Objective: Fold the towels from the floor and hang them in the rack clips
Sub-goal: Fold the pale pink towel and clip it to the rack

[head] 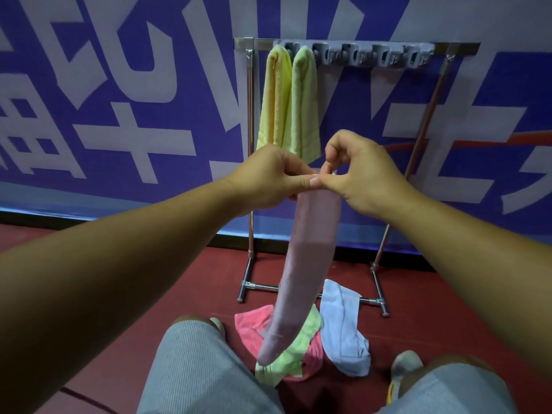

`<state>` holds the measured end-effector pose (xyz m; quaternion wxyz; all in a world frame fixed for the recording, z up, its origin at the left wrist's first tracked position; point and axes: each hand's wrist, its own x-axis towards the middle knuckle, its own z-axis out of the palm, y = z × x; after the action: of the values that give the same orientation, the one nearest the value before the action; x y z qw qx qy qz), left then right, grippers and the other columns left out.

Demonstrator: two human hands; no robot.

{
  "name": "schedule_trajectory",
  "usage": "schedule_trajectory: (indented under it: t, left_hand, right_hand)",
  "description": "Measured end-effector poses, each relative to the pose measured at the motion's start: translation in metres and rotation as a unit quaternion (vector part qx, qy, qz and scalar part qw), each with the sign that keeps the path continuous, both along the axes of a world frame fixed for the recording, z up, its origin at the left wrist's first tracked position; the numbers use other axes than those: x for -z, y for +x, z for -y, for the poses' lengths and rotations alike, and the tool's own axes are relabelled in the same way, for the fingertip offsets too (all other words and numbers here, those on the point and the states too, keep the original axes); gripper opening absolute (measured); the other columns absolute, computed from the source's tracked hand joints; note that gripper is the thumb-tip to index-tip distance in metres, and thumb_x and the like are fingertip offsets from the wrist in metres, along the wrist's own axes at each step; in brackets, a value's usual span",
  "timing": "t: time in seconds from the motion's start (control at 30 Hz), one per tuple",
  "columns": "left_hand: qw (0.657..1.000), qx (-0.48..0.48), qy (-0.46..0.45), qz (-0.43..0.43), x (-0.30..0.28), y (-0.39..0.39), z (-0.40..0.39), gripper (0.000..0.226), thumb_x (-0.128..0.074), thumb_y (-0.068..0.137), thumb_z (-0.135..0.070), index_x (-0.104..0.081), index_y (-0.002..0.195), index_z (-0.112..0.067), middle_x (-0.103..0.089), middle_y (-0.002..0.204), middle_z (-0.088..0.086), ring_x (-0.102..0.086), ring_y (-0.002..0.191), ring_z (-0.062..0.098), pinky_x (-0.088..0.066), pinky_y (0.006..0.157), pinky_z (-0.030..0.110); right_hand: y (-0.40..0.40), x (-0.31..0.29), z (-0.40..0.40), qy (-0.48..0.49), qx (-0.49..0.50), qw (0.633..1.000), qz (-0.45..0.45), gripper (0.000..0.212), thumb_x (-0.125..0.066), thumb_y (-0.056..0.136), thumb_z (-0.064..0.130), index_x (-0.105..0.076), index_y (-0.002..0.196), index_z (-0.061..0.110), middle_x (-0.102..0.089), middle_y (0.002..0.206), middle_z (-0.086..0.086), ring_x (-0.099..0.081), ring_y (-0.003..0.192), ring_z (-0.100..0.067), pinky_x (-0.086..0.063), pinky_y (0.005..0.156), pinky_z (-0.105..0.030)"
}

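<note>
wall: blue banner (pixel 149 85) with big white characters fills my view from 9 to 3 o'clock | floor: dark red floor (pixel 292 264) from 6 o'clock outward | base: black skirting strip (pixel 44 218) under the banner

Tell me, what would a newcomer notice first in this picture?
Both hands, left hand and right hand, pinch the top of a long pink towel hanging at the centre. Behind, a yellow towel and a green towel hang from the rack.

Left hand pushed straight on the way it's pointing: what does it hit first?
Likely the right hand: the left hand points right across the lilac towel's top edge, thumbs already touching. Depth is uncertain.
</note>
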<state>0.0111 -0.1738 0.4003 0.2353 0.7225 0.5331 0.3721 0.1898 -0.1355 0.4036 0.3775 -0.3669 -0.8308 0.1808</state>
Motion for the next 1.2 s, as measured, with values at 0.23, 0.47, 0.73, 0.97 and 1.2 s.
schedule_trajectory:
  t: [0.23,0.47,0.73,0.97,1.2]
  left_hand:
    - [0.998,-0.001,0.011,-0.056,0.004,-0.004,-0.003,0.013,-0.075,0.083,-0.023,-0.077,0.09,-0.012,-0.075,0.079,0.008,-0.068,0.073,0.014,-0.06,0.071,0.034]
    - [0.994,-0.027,0.049,-0.092,0.008,-0.008,-0.002,0.014,-0.071,0.088,-0.021,-0.077,0.099,-0.014,-0.073,0.079,-0.006,-0.07,0.071,0.006,-0.056,0.065,0.016]
    - [0.981,-0.025,0.084,-0.171,0.008,-0.004,0.005,0.015,-0.066,0.092,-0.02,-0.075,0.1,-0.012,-0.073,0.086,0.0,-0.068,0.078,0.011,-0.055,0.072,0.027]
    - [0.975,-0.067,0.141,-0.159,-0.004,-0.002,0.004,0.015,-0.063,0.094,-0.021,-0.075,0.098,-0.013,-0.064,0.075,-0.015,-0.06,0.071,-0.003,-0.04,0.063,0.004]
    - [0.983,-0.055,0.143,-0.106,-0.014,0.008,0.001,0.014,-0.06,0.095,-0.017,-0.073,0.1,-0.013,-0.072,0.089,-0.002,-0.068,0.084,0.009,-0.057,0.08,0.031]
  right_hand:
    - [0.009,0.012,-0.005,-0.01,-0.052,0.991,0.126,0.02,-0.07,0.084,0.045,-0.057,0.087,0.03,-0.066,0.084,0.009,-0.062,0.081,-0.005,-0.049,0.07,-0.024]
    - [0.026,0.002,-0.009,0.177,-0.051,0.948,0.259,0.017,-0.075,0.083,0.025,-0.07,0.099,0.023,-0.059,0.088,0.007,-0.056,0.081,-0.016,-0.051,0.072,-0.04]
    - [0.028,0.006,-0.012,0.076,-0.002,0.953,0.292,0.026,-0.072,0.077,0.045,-0.067,0.092,0.024,-0.057,0.094,0.004,-0.057,0.087,-0.017,-0.051,0.082,-0.038]
    - [0.028,-0.004,-0.007,0.002,0.034,0.997,0.069,0.022,-0.077,0.078,0.019,-0.064,0.095,0.026,-0.066,0.078,0.004,-0.061,0.072,-0.014,-0.054,0.07,-0.035]
    - [0.02,0.023,-0.013,-0.25,-0.101,0.951,-0.148,0.033,-0.075,0.076,0.015,-0.072,0.109,0.016,-0.074,0.107,-0.015,-0.07,0.098,-0.024,-0.056,0.089,-0.048]
